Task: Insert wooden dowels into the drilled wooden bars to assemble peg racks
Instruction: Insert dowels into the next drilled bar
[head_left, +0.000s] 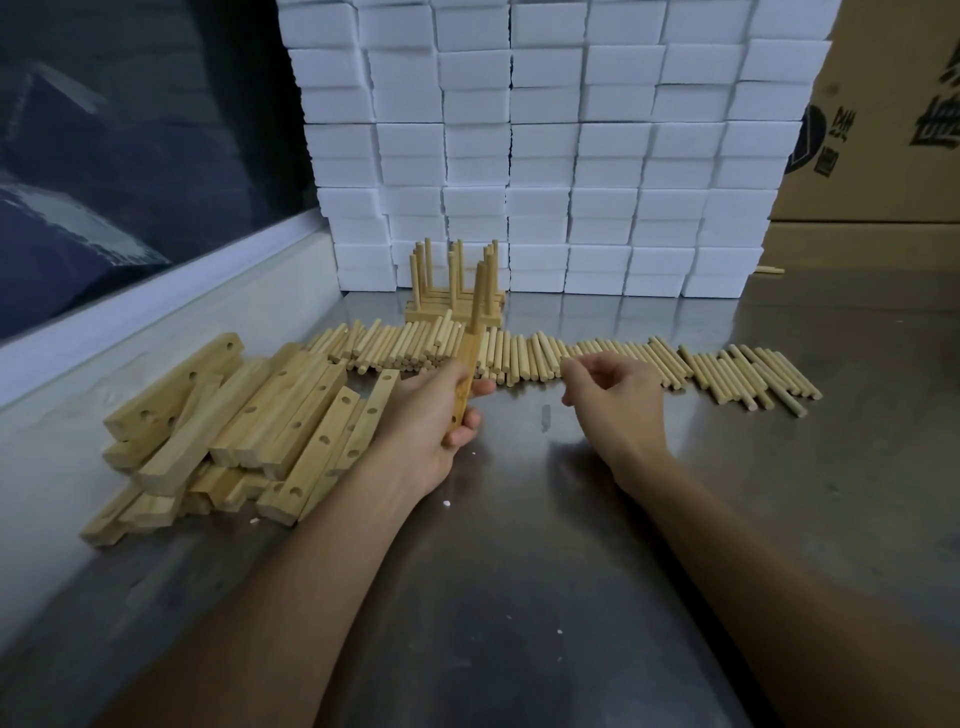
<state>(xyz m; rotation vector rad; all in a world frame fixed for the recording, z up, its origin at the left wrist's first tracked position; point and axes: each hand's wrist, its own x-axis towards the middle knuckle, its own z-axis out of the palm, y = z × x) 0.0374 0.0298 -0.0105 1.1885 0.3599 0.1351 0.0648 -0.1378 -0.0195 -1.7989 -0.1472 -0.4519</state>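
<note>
Two bare forearms reach over a grey metal desk (519, 597) seen from above. The left hand (434, 415) grips one drilled wooden bar (464, 387), fingers and thumb curled around it, holding it on edge and pointing away from the person; at its far end at least one dowel (479, 296) stands upright, and a second may sit just behind it, though the two overlap too closely to count. The right hand (613, 397) hovers just in front of the loose dowels with its fingers loosely curled and thumb near the fingertips; whether it pinches anything cannot be told. A long row of loose dowels (597, 358) lies across the desk beyond both hands, far too many to count, several dozen at least. To the left sits a jumbled pile of drilled bars (234, 431), roughly fifteen to twenty, with round holes showing on their faces. Behind the dowel row stands a small stack of finished peg racks (454, 291), their pegs pointing up in three clusters; the number of racks is unclear. A wall of white foam blocks (545, 145) rises behind them, stacked about ten rows high. Two brown cardboard boxes (883, 130) stand stacked at the far right.
</note>
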